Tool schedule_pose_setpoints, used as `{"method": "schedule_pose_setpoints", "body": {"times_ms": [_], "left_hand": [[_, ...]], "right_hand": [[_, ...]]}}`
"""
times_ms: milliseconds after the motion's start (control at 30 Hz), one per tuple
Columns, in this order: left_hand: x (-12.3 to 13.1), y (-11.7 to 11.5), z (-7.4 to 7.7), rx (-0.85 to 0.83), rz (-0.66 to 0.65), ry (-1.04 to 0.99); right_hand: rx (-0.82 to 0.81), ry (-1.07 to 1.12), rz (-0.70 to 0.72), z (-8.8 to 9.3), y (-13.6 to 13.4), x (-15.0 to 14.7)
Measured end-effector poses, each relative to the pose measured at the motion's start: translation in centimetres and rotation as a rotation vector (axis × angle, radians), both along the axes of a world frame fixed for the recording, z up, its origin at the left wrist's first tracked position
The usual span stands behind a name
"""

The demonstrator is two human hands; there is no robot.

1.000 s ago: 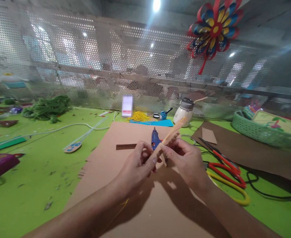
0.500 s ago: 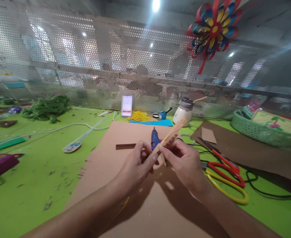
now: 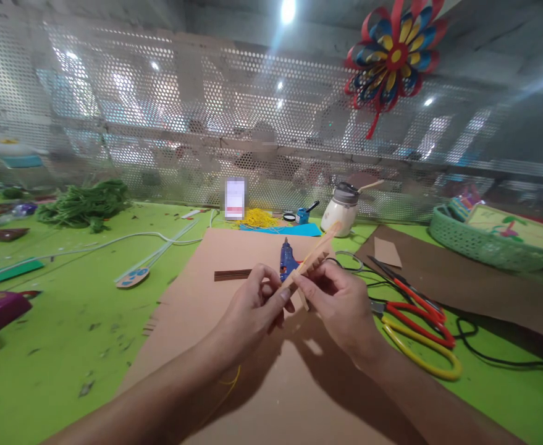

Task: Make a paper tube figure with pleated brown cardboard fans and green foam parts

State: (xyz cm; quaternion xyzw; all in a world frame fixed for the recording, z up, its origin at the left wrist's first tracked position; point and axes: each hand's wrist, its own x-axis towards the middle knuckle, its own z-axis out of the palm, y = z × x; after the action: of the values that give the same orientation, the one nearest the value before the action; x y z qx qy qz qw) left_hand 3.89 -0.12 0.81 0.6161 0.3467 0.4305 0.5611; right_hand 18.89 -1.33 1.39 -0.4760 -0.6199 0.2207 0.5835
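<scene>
One glue gun (image 3: 286, 261); just before it, left hand (image 3: 251, 310) and right hand (image 3: 345, 307) finger-pinch one cardboard strip (image 3: 316, 259): tan, slim, notch-edged.

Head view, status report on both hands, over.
Left hand, right hand: both gripping notched strip. Strip tilted, above cardboard sheet. Glue gun just beyond, partly hidden.

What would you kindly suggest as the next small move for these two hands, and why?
I would perhaps press the notched cardboard piece gently, since the left hand and right hand both pinch it, while the glue gun lies beyond them, in neither hand.
</scene>
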Motion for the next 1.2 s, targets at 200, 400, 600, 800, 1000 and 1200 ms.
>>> {"method": "schedule_pose_setpoints", "body": {"times_ms": [200,400,600,800,1000,1200], "left_hand": [[-0.1,-0.1,0.6,-0.065,-0.006,-0.033],[-0.5,-0.3,1.3,-0.188,-0.047,-0.135],[-1.3,0.2,1.2,-0.316,-0.165,-0.339],[-1.6,0.5,1.2,-0.359,-0.237,-0.417],[-1.5,0.6,1.0,-0.373,-0.258,-0.462],[-1.6,0.7,1.0,-0.381,-0.256,-0.469]], "right_hand": [[0.004,0.006,0.018,0.0,0.0,0.1],[0.007,0.02,0.044,0.5,-0.3,0.0],[-0.008,0.036,0.091,0.6,-0.6,0.2],[-0.057,0.006,0.117,0.0,-0.5,0.1],[-0.11,0.039,0.219,0.2,-1.0,-0.2],[-0.115,-0.003,0.191,0.4,-1.2,-0.4]]}}
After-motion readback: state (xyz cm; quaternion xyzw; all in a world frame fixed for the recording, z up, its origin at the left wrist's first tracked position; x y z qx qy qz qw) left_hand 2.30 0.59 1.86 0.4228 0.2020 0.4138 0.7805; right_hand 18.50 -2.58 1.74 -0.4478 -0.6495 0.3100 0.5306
